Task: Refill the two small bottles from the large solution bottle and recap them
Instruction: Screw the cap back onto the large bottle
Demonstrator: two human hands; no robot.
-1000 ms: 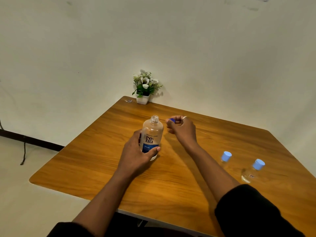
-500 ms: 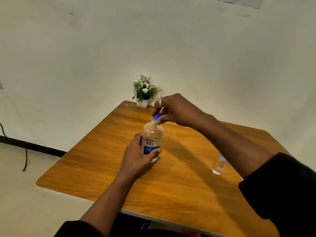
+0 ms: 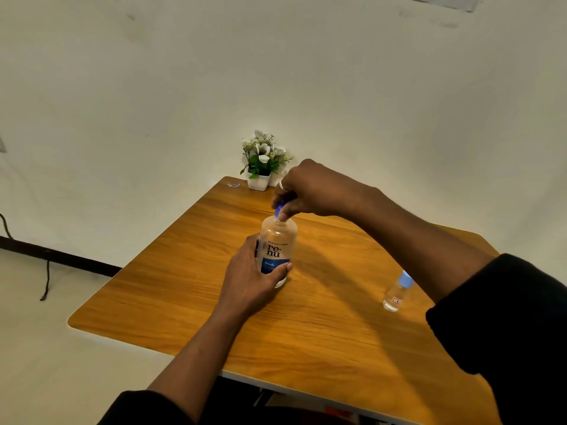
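The large clear solution bottle point(image 3: 277, 243) with a blue label stands upright near the middle of the wooden table point(image 3: 322, 332). My left hand point(image 3: 250, 280) is wrapped around its lower body. My right hand point(image 3: 310, 190) hovers over its neck, fingers pinched on a dark blue cap point(image 3: 279, 208) that sits at the bottle's mouth. One small clear bottle point(image 3: 397, 292) with a light blue cap stands at the right, partly behind my right forearm. The other small bottle is hidden.
A small white pot of white flowers point(image 3: 260, 165) stands at the table's far corner by the wall. A tiny scrap point(image 3: 234, 185) lies left of the pot. The floor drops away past the table's left edge.
My right hand lifted the blue cap from the table surface up to the large bottle's mouth and now holds it there. My left hand kept its hold.
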